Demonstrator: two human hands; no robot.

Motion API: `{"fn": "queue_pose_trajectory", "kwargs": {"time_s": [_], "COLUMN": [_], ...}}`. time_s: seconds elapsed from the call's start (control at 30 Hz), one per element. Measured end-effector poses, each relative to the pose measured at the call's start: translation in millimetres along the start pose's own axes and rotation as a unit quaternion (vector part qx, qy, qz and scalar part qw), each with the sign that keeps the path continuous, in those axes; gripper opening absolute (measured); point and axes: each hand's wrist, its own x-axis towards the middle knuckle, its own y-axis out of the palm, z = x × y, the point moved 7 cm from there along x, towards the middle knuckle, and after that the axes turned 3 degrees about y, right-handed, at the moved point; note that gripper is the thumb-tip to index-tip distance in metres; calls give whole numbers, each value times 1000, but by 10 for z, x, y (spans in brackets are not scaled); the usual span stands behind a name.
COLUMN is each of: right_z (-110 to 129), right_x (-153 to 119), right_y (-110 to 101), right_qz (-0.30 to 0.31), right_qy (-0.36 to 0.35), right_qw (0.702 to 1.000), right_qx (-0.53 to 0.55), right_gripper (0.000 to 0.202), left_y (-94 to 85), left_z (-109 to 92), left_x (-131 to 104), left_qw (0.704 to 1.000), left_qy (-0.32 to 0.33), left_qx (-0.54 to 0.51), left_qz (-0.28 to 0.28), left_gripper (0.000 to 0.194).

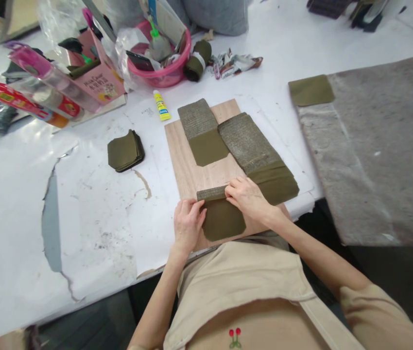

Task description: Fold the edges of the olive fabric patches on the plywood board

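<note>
An olive fabric piece (pixel 224 221) with a folded grey-brown strip along its top edge lies on the wooden board (pixel 180 165). My left hand (pixel 187 221) pinches the piece's upper left corner, thumb and fingers together. At the strip's right end, my right hand (pixel 246 194) presses its closed fingers on the same piece. Farther up the board lies a grey and olive piece (pixel 209 148). Beside it on the right, a thicker stack of similar pieces (pixel 252 143) reaches past the board's edge, its lower part close to my right hand.
A pile of olive pieces (pixel 124 151) sits left of the board. Behind are a yellow tube (pixel 162 106), a pink basket (pixel 163 77) with tools, an olive roll (pixel 198 61) and several bottles. A grey padded sheet (pixel 377 150) with an olive patch lies on the right.
</note>
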Motion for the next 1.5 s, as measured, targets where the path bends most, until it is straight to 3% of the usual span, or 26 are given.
{"fn": "queue_pose_trajectory", "kwargs": {"time_s": [0.2, 0.37, 0.47, 0.57, 0.67, 0.77, 0.93, 1.13, 1.23, 1.3, 1.37, 1.5], "right_z": [16, -128, -212, -245, -233, -207, -2, 501, 585, 530, 391, 107], "right_x": [-171, -223, -228, -241, -267, -292, -206, 60, 107, 107, 85, -43], "right_y": [-52, 65, 125, 143, 121, 20, -205, -221, -170, -136, -123, -47], "right_qz": [-53, -76, -81, -90, -102, -141, -186, -110, -76, -65, -82, -121], "right_qy": [-38, -6, 14, 23, 28, 38, 11, -106, -142, -139, -103, -15], "right_qw": [995, 993, 993, 991, 988, 978, 962, 974, 973, 976, 980, 983], "right_qx": [79, 91, 89, 96, 115, 149, 199, 168, 162, 156, 152, 136], "right_gripper": [9, 10, 12, 16, 18, 16, 16, 18, 23, 23, 20, 17], "left_y": [79, 227, 132, -42, -201, -281, -280, -393, -447, -473, -493, -535], "left_z": [-289, -375, -197, 167, 488, 573, 330, -24, -68, -15, 144, 731], "left_x": [167, 322, 317, 206, 27, -92, -41, 87, 53, 3, -67, -316], "left_qw": [994, 992, 992, 974, 960, 957, 966, 989, 992, 990, 985, 937], "left_qy": [91, 96, 46, -70, -170, -196, -140, 16, 42, 18, -50, -249], "left_qx": [56, 21, -93, -205, -221, -215, -214, -133, -107, -128, -164, -218], "left_qz": [37, 82, 77, 58, 34, 17, 33, 61, 61, 51, 23, -111], "left_gripper": [28, 23, 25, 26, 28, 29, 26, 21, 22, 23, 22, 25]}}
